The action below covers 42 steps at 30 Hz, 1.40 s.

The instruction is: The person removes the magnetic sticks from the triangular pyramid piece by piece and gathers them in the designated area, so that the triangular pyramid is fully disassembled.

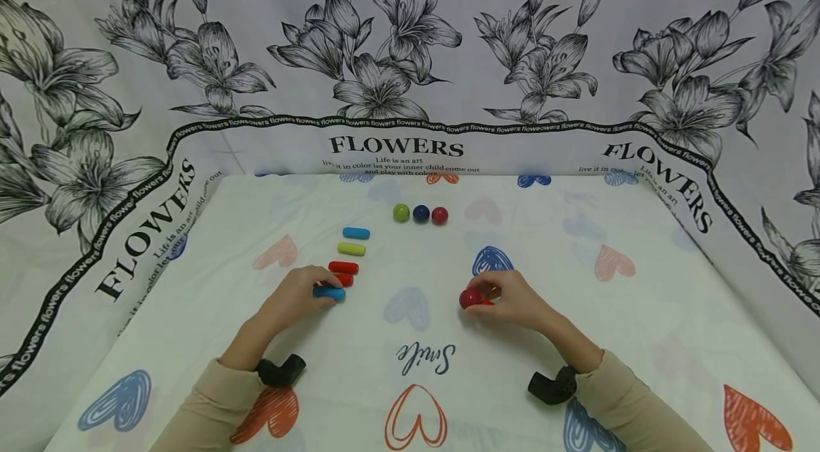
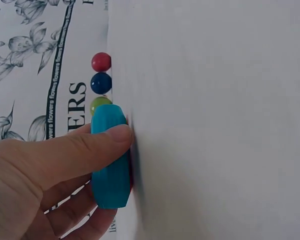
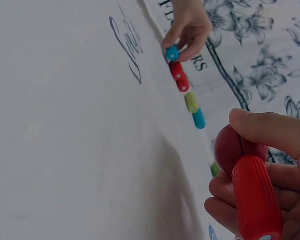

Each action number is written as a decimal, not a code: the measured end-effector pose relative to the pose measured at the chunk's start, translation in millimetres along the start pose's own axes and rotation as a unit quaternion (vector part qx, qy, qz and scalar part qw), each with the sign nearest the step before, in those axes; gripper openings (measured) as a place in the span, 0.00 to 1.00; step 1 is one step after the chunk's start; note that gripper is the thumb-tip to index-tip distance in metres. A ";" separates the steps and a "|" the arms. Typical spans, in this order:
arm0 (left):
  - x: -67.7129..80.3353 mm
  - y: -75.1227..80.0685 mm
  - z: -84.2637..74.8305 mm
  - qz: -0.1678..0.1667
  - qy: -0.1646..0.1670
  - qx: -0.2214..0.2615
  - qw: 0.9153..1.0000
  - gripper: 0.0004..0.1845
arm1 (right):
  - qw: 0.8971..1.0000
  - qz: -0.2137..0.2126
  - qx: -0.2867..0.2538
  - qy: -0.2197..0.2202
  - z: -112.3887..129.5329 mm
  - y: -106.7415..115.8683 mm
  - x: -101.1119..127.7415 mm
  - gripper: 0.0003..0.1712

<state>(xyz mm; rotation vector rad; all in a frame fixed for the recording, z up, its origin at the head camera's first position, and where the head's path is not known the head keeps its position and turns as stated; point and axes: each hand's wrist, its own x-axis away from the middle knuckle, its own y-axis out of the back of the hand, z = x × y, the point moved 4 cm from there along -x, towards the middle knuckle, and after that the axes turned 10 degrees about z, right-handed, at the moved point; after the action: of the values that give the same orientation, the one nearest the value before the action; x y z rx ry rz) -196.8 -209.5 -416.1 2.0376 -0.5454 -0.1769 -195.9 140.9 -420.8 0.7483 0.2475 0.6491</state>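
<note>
At the near end of a row of coloured cylinders, my left hand (image 1: 301,299) pinches a blue faceted cylinder (image 2: 110,160) between thumb and fingers. Right beside it lie two red cylinders (image 1: 344,267), then a yellow-green cylinder (image 1: 351,249) and another blue cylinder (image 1: 356,233). My right hand (image 1: 512,299), right of the middle, holds a red ball (image 1: 470,297) together with a red ribbed cylinder (image 3: 257,197). In the right wrist view, the ball touches the cylinder's far end; whether they are joined I cannot tell.
Toward the back stand a green ball (image 1: 401,213), a dark blue ball (image 1: 421,214) and a red ball (image 1: 439,216) in a line. A white cloth (image 1: 544,224) printed with hearts covers the table, and flowered curtains (image 1: 410,46) enclose the back and sides.
</note>
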 end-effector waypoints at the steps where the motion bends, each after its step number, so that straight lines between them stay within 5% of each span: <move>1: -0.8 -0.4 0.5 0.000 -0.001 0.001 1.000 0.10 | 1.000 0.001 0.001 0.001 -0.3 -0.2 0.0 0.18; 19: -17.6 0.8 4.0 -0.041 -0.042 -0.016 0.998 0.09 | 1.000 0.006 -0.003 -0.013 -1.1 -1.5 -0.2 0.19; 32: -15.5 4.2 1.5 -0.034 -0.016 0.000 0.999 0.11 | 1.000 0.013 -0.003 -0.012 -4.3 -5.2 -2.0 0.19; 42: -18.4 -1.5 -13.8 -0.033 -0.042 0.000 0.999 0.11 | 0.999 0.026 -0.014 -0.028 -5.3 -9.4 -5.7 0.19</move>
<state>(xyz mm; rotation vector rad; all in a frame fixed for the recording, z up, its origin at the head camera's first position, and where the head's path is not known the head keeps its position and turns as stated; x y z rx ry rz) -207.9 -189.7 -412.2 2.0562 -0.5295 -0.3040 -198.3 135.0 -431.2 0.7472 0.1688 0.6791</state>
